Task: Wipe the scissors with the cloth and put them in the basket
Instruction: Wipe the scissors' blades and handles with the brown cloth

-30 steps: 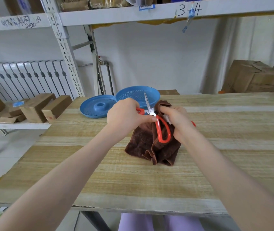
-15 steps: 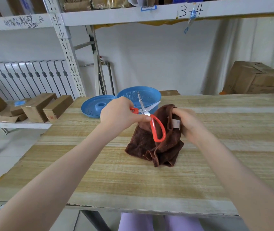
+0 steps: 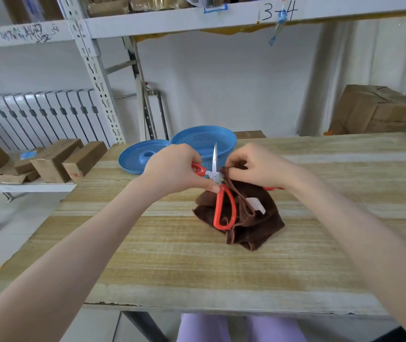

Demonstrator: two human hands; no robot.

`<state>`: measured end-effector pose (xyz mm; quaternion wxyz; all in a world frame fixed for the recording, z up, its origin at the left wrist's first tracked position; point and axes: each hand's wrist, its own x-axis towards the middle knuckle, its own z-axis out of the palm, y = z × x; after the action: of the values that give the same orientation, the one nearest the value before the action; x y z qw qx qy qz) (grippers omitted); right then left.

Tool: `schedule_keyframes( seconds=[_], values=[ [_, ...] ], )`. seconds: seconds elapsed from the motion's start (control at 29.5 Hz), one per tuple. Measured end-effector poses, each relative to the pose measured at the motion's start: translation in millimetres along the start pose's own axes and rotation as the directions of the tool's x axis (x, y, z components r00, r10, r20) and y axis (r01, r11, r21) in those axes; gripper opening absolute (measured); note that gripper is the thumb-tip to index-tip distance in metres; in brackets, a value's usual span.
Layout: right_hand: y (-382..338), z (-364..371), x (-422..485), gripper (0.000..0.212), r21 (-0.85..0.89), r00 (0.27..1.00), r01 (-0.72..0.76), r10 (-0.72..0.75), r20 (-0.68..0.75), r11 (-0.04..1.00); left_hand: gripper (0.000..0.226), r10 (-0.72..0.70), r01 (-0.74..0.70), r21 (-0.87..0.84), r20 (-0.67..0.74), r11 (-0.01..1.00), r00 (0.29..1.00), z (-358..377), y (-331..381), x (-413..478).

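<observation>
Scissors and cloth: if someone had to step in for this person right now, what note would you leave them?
Left hand: grips the red-handled scissors by one handle, blade pointing up. The other handle loop hangs in front of the cloth.
Right hand: pinches the top of the brown cloth beside the scissors' pivot. The rest of the cloth lies bunched on the wooden table.
Blue mesh basket: stands on the table just behind the hands.
Done: scissors and cloth are in hand and wiping looks under way.
Left: finish wiping, then put the scissors in the basket.
</observation>
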<state>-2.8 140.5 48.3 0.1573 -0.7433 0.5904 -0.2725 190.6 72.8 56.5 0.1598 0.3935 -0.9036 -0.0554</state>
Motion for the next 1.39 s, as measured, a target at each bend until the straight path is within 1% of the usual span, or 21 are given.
schedule_keyframes(
  seconds=[0.17, 0.31, 0.34, 0.41, 0.48, 0.54, 0.58, 0.61, 0.68, 0.75, 0.81, 0.85, 0.95, 1.15, 1.32, 1.39],
  values=[
    [10, 4, -6, 0.014, 0.174, 1.000, 0.007, -0.008, 0.004, 0.985, 0.076, 0.043, -0.043, -0.037, 0.001, 0.998, 0.999, 1, 1, -4],
    [20, 4, -10, 0.013, 0.280, 1.000, -0.004, 0.002, 0.005, 0.960, 0.076, 0.062, -0.061, -0.047, 0.028, 0.997, 0.998, 2, 0, -6],
    [24, 4, -11, 0.015, 0.295, 1.000, -0.012, 0.010, 0.010, 0.955, 0.076, 0.064, -0.062, -0.046, 0.034, 0.997, 0.997, 2, -1, -6],
    [32, 4, -13, 0.028, 0.310, 1.000, -0.030, 0.027, 0.012, 0.950, 0.075, 0.066, -0.064, -0.035, 0.050, 0.997, 0.997, 2, -3, -8],
    [41, 3, -15, 0.032, 0.326, 0.997, -0.045, 0.061, -0.038, 0.944, 0.074, 0.053, -0.052, -0.023, 0.066, 0.998, 0.996, 1, -7, -10],
    [46, 0, -16, 0.025, 0.403, 0.981, -0.047, 0.118, -0.152, 0.914, 0.073, 0.032, -0.031, -0.014, 0.084, 0.999, 0.996, 1, -11, -11],
    [46, -1, -16, 0.021, 0.437, 0.971, -0.029, 0.130, -0.203, 0.899, 0.073, 0.025, -0.024, -0.007, 0.089, 1.000, 0.996, 1, -12, -11],
    [44, 0, -14, 0.018, 0.438, 0.968, -0.005, 0.114, -0.224, 0.899, 0.073, 0.021, -0.021, 0.002, 0.091, 1.000, 0.996, 1, -12, -11],
    [34, 6, -12, 0.021, 0.329, 0.986, 0.038, 0.018, -0.166, 0.944, 0.073, 0.017, -0.019, 0.014, 0.094, 1.000, 0.995, 4, -10, -10],
    [25, 14, -10, 0.015, 0.161, 0.997, 0.062, -0.052, -0.063, 0.985, 0.074, 0.022, -0.025, 0.036, 0.099, 0.999, 0.995, 5, -5, -7],
    [23, 15, -9, 0.013, 0.039, 0.998, 0.056, -0.055, -0.030, 0.998, 0.075, 0.034, -0.039, 0.041, 0.102, 0.998, 0.994, 7, -3, -6],
    [23, 15, -8, 0.014, 0.006, 0.998, 0.053, -0.053, -0.020, 0.999, 0.075, 0.039, -0.043, 0.036, 0.098, 0.998, 0.994, 7, -4, -6],
    [24, 18, -10, 0.015, -0.034, 0.997, 0.074, -0.073, 0.017, 0.997, 0.074, 0.050, -0.054, 0.034, 0.093, 0.998, 0.994, 7, -7, -7],
    [32, 21, -12, 0.023, -0.124, 0.992, 0.126, -0.126, 0.011, 0.984, 0.070, 0.055, -0.048, -0.062, 0.129, 0.997, 0.990, 11, -8, -5],
    [45, 23, -18, 0.021, -0.106, 0.989, 0.145, -0.144, 0.020, 0.984, 0.071, 0.060, -0.048, -0.087, 0.145, 0.995, 0.988, 20, -7, -4],
    [58, 20, -23, 0.020, -0.062, 0.996, 0.083, -0.084, -0.010, 0.995, 0.072, 0.043, -0.032, -0.073, 0.150, 0.997, 0.988, 19, -16, -5]
  ],
)
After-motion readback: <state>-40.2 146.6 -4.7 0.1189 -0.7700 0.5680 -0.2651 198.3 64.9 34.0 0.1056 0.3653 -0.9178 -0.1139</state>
